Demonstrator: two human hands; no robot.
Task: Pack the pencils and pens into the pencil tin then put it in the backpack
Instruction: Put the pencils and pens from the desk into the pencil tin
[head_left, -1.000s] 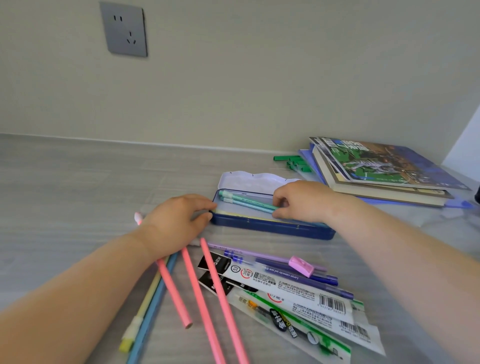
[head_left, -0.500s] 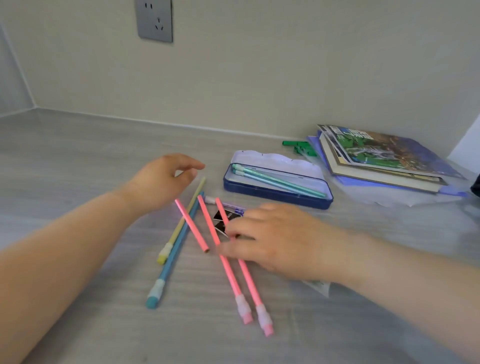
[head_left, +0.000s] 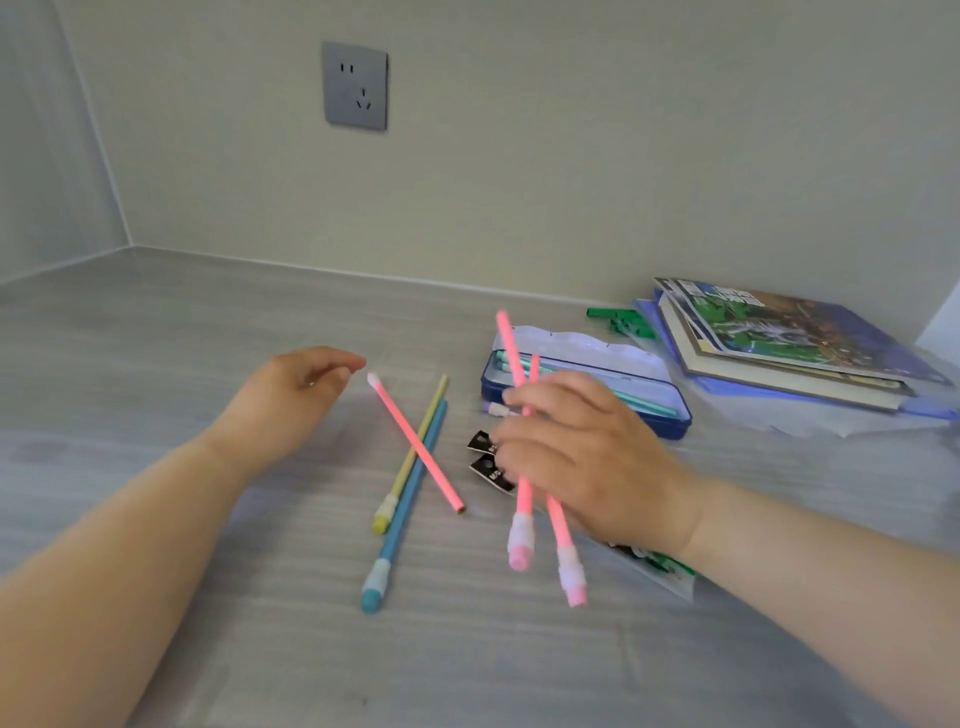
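Note:
My right hand (head_left: 587, 457) grips two pink pencils (head_left: 521, 525), lifted off the table with their eraser ends pointing toward me. Behind it the blue pencil tin (head_left: 670, 410) lies open with green pencils (head_left: 501, 358) inside. A third pink pencil (head_left: 415, 441) lies across a yellow pencil (head_left: 415, 447) and a blue pencil (head_left: 405, 509) on the table. My left hand (head_left: 291, 395) hovers to their left with loosely curled fingers, holding nothing. Packaged pens (head_left: 488, 462) lie partly hidden under my right hand. No backpack is in view.
A stack of books (head_left: 779, 343) sits at the right against the wall, on blue and white sheets. Green pieces (head_left: 618, 319) lie behind the tin. The grey table (head_left: 156, 364) meets walls at the back and left, with a socket (head_left: 355, 85) above.
My right hand closed on two pink pencils and lifted them off the table. My left hand stayed hovering at the left. The view shifted right and up.

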